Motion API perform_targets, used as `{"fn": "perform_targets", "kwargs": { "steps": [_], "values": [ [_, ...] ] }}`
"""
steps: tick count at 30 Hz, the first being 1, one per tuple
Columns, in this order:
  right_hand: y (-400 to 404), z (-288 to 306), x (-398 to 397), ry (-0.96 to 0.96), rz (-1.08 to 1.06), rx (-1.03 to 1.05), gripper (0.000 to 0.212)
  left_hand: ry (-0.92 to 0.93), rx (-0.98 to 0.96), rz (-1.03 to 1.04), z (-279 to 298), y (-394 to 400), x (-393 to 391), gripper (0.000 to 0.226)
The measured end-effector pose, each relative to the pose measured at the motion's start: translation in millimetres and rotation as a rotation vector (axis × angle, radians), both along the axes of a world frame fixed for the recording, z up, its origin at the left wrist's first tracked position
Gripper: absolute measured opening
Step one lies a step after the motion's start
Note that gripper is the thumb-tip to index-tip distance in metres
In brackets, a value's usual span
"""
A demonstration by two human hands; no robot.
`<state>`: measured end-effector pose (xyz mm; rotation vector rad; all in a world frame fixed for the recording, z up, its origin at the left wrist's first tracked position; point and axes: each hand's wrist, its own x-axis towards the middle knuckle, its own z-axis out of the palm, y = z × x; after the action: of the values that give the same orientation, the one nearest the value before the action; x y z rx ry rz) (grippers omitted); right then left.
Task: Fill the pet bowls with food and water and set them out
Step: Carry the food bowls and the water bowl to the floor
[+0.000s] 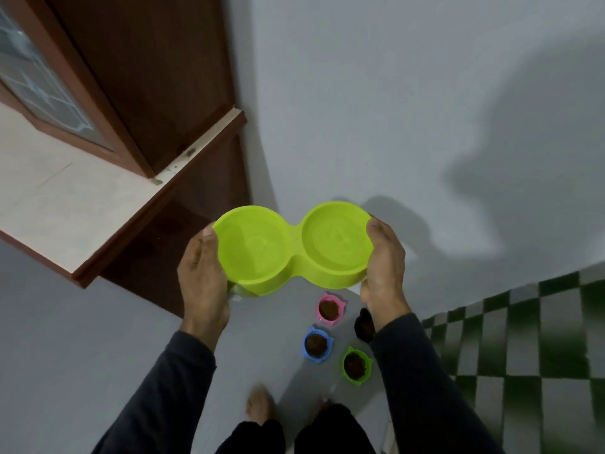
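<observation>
Both hands, left hand (203, 273) and right hand (383, 263), clamp the lime double bowl (291, 247) level; tilting could spill water onto the floor (98, 322).

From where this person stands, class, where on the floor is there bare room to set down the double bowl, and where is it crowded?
Bare grey floor lies left of the feet, below the wooden counter. Crowded: the patch under the double bowl, where the pink bowl, blue bowl, green bowl and a black bowl cluster, bordered on the right by the checkered mat.
</observation>
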<state>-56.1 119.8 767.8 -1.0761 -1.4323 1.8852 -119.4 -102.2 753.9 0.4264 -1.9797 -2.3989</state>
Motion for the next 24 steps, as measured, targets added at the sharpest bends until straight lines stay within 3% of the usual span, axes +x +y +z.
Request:
{"fn": "perform_targets", "kwargs": {
  "steps": [12,24],
  "values": [
    [46,-109,-60,-0.002,0.149,0.02,0.017,-0.089,-0.03,0.073,-94,35,-32,0.023],
    [68,-302,-114,-0.003,0.221,0.049,0.017,-0.085,-0.045,0.103,-290,49,-70,0.022]
  ]
}}
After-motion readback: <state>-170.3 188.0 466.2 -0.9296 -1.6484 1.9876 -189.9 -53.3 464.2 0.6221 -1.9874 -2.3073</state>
